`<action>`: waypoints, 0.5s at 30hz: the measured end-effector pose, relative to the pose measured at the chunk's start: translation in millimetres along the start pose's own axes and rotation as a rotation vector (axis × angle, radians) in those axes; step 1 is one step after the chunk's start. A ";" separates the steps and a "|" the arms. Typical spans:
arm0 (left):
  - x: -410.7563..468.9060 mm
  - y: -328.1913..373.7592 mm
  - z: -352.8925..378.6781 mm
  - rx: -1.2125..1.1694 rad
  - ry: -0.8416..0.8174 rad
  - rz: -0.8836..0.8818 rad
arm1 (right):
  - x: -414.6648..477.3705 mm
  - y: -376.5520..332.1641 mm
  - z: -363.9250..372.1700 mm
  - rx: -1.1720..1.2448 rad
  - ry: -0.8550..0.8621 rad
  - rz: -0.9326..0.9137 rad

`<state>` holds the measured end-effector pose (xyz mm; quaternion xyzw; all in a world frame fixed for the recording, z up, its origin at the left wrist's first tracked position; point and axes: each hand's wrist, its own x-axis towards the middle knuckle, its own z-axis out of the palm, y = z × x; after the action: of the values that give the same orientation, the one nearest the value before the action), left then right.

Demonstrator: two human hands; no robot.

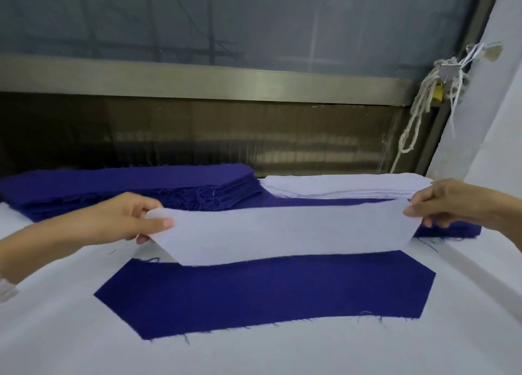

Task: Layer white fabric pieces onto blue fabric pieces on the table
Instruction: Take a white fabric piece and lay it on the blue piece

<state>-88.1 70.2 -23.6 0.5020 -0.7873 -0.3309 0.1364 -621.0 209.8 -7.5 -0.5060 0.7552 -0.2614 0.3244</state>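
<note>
A person's two hands hold one long white fabric piece (285, 230) stretched between them, lifted above a table (310, 352) covered in smooth pale cloth. The left hand (124, 219) pinches the piece's left end, thumb on top and fingers curled beneath. The right hand (449, 202) pinches the right end the same way. The white piece is thin and matte, a wide band with slanted ends, and its lower edge sags slightly toward the table.

Directly below and in front of it lies a single blue fabric piece (262, 292), flat on the table. It is deep navy, woven, shaped like a long band with angled ends, and loose threads fray along its near edge. The white piece's lower edge overlaps the blue piece's far edge in the view; whether they touch cannot be told.

Farther back on the left sits a thick stack of blue pieces (124, 185) with ragged, thready edges. To its right rests a neat stack of white pieces (344, 185). A knotted pale rope (418, 115) hangs at the upper right.
</note>
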 end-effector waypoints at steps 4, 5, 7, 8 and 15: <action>-18.5 -19.3 -11.4 -0.090 -0.145 -0.154 | -8.6 -2.5 6.4 -0.072 -0.231 0.017; -22.8 -23.8 -12.5 -0.088 -0.170 -0.180 | -9.4 -1.4 7.7 -0.084 -0.274 0.006; -29.2 -31.9 -12.8 -0.081 -0.202 -0.210 | -9.8 2.2 10.9 -0.111 -0.345 -0.012; -30.9 -35.7 -12.3 -0.073 -0.208 -0.218 | -9.4 4.7 12.8 -0.124 -0.368 -0.017; -33.5 -49.1 -0.3 -0.023 -0.237 -0.207 | -1.1 21.6 21.7 -0.209 -0.443 -0.022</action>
<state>-38.2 86.0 -51.7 0.5365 -0.7381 -0.4089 0.0134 -617.1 217.0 -37.1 -0.5899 0.6831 -0.0680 0.4251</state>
